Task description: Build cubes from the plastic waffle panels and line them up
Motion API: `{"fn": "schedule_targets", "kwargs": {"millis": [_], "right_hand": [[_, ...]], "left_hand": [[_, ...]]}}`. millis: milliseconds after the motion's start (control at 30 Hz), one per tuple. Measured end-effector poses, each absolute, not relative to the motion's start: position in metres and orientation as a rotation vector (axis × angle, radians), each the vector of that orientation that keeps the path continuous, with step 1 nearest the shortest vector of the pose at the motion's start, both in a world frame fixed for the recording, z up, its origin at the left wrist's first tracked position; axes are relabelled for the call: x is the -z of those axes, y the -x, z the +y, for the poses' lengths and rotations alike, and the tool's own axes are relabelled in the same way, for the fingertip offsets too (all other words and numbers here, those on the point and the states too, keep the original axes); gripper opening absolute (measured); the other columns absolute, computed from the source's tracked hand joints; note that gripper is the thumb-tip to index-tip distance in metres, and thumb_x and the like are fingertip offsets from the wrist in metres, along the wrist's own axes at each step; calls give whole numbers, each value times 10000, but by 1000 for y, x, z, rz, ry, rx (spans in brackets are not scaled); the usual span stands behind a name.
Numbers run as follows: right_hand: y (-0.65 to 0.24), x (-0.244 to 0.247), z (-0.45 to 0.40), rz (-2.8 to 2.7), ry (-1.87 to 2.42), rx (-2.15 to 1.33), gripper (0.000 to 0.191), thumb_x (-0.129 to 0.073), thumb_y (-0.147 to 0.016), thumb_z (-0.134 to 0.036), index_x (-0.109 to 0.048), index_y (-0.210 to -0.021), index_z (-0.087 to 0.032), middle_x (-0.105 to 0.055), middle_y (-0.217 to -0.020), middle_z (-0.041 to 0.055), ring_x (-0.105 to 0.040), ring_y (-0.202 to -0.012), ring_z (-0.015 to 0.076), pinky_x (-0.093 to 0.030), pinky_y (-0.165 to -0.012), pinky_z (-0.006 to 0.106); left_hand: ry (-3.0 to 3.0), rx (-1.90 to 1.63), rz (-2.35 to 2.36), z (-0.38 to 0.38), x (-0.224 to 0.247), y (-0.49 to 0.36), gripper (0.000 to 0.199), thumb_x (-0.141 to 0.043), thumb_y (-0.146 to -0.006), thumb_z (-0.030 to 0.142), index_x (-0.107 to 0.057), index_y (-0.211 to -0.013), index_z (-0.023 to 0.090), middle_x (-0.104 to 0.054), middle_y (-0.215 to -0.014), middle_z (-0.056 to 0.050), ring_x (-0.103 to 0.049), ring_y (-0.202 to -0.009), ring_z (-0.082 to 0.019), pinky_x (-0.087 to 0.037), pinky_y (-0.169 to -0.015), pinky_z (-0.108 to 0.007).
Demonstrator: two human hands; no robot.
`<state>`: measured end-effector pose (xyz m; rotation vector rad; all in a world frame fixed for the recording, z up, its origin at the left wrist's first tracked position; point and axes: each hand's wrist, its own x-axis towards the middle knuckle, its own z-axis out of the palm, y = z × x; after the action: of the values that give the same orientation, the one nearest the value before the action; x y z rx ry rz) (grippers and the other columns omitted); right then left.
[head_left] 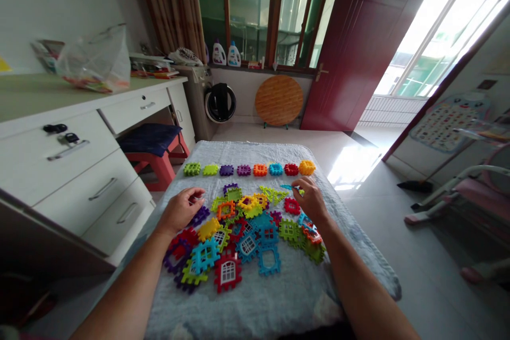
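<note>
A jumble of plastic interlocking building pieces (268,260) in several colours lies on the cloth-covered table. My left hand (181,211) hovers at the pile's left edge, fingers loosely curled and apart, holding nothing; a purple piece (200,216) is beside it. At the far right of the pile, my right hand (311,196) has its fingertips pinched at the end of a thin blue piece (286,187). Left of that hand lie yellow-green triangular pieces (274,195), and a red square piece (292,205) is just below. The right hand partly hides another yellow-green piece.
Assembled blocks stand in a row along the far side, from a green block (192,169) to a yellow-orange block (306,167). A grey-blue cloth (290,308) covers the table. Left are a white desk (111,191) and a red stool (161,170); a pink chair (478,199) stands right.
</note>
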<state>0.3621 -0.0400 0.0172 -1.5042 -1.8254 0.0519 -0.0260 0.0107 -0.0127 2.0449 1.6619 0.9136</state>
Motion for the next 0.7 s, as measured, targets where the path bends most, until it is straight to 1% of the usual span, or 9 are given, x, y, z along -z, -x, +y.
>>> {"fn": "schedule_targets", "kwargs": {"millis": [100,233,433,600,633,700], "right_hand": [[-372,-13,-39,-1864,1642,1,112,-522,-792,-145,-620,-806,-197,-571,-857,59,-517,-895,208,-399,-841,321],[-371,-13,-43,-2076,1705,-107,133,-610,-710,-146,-659,-822,-198,-563,-885,54,-493,-917,214,-381,-850,326],[-340,-28,-57,-2361,1430,-361,199,-671,-692,-199,-691,-890,-209,-590,-916,43,-490,-895,198,-369,-882,341],[-324,-30,-64,-2495,1350,-442,453,-696,-658,-243,-659,-1109,-224,-587,-1002,62,-484,-957,228,-373,-912,383],[-323,-30,-65,-2499,1347,-448,461,-690,-664,-246,-652,-1123,-222,-583,-1015,68,-480,-970,233,-373,-914,388],[-321,-29,-65,-2502,1338,-464,420,-671,-683,-236,-654,-1101,-214,-580,-1015,72,-478,-978,234,-374,-913,391]], "left_hand": [[-2042,-909,1660,11,12,26,384,-541,-724,439,-658,-978,176,-715,-925,-58,-638,-724,-183,-522,-737,-288],[-2024,-912,1653,10,11,26,400,-543,-716,456,-662,-976,177,-718,-893,-52,-645,-724,-187,-524,-706,-279],[-2027,-906,1655,8,9,24,396,-537,-717,454,-661,-967,173,-718,-889,-58,-651,-749,-193,-524,-731,-285],[-2019,-907,1665,8,7,24,377,-540,-720,448,-657,-964,186,-721,-868,-46,-654,-744,-196,-526,-727,-287],[-2019,-903,1663,8,8,24,376,-540,-723,446,-655,-967,185,-721,-867,-45,-654,-741,-195,-525,-727,-287],[-2021,-898,1657,9,11,25,376,-540,-729,442,-652,-977,183,-720,-872,-47,-656,-745,-194,-524,-733,-286]]}}
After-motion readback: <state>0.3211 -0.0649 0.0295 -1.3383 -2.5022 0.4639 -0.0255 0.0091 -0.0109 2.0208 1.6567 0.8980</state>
